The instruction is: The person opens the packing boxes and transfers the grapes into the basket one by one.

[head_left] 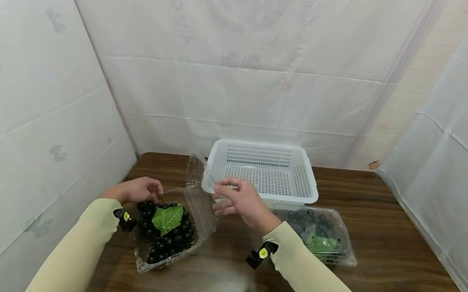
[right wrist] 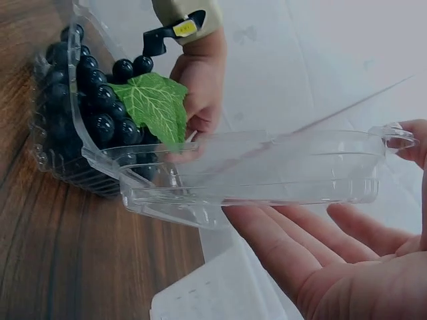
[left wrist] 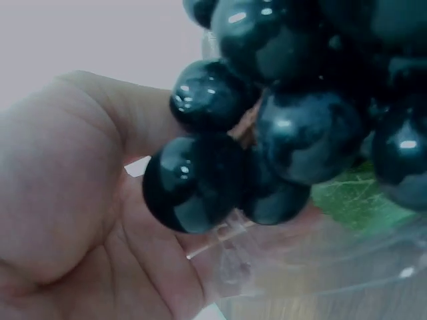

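head view: right hand (head_left: pixel 244 202) pinches the clear lid (head_left: pixel 203 208), which, if let slip, could flop onto the grapes (head_left: pixel 174 240) and left hand (head_left: pixel 139 190), whose grip i cannot tell.

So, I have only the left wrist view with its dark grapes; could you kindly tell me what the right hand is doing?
Observer: The right hand holds the raised clear lid of the open grape box.
Operator: Thank you; does anything stand farther back?
Observer: Yes, a white slotted basket.
Operator: And is there anything in front of it, please?
Observer: Yes, toward its right end lies a second clear box, with dark grapes and a green leaf inside.
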`<state>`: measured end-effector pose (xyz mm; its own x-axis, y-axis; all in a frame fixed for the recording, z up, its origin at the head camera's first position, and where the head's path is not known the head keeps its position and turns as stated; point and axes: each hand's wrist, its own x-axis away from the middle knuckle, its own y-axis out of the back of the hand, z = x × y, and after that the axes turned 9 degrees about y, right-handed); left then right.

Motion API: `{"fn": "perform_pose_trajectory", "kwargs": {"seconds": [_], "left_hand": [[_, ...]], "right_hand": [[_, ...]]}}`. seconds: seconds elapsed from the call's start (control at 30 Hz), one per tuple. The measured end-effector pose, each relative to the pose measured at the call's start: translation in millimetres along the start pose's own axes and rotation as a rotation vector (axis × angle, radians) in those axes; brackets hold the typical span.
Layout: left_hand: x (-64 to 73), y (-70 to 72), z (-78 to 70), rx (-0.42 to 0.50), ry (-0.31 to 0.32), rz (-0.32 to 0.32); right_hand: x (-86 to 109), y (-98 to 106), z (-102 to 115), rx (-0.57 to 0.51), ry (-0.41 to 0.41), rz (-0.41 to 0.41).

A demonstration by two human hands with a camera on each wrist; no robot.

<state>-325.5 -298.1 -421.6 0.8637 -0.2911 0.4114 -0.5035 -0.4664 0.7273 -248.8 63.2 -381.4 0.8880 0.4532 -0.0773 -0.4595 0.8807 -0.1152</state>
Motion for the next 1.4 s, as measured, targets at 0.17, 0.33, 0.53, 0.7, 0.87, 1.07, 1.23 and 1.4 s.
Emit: {"fn": "perform_pose_trajectory", "kwargs": {"seconds": [0.17,0.33,0.53,0.7,0.87,1.07,1.23,1.4], "left_hand": [[5.7,-1.5,4.3,0.039,-0.032,-0.077],[21.9,-7.3,9.2,-0.016,-0.080,-0.294],[47.3,-27.8,13.7,0.012,-0.060,-0.505],[67.9,-53.7,10.7,0.138,-0.005,-0.599],[87.0,-77.8,4.4,0.231,0.112,-0.606],[94.4,-94.6,2.8,0.267,0.252,-0.438],[92.0,-97.6,6.7,0.354,0.298,-0.378],[92.8,-95.5,16.3,0.423,0.294,-0.349]], "right_hand": [[3.0,-3,-2,0.010,0.007,-0.010],[3.9,-3,-4,0.009,0.018,-0.023],[6.4,-1,-5,0.012,0.015,-0.034],[7.8,0,-4,0.014,0.010,-0.030],[7.2,-1,-4,0.026,0.015,-0.020],[7.4,1,-8,0.019,0.026,-0.014],[9.3,2,-11,0.003,0.027,-0.005],[12.8,3,-13,-0.020,0.011,0.023]]}}
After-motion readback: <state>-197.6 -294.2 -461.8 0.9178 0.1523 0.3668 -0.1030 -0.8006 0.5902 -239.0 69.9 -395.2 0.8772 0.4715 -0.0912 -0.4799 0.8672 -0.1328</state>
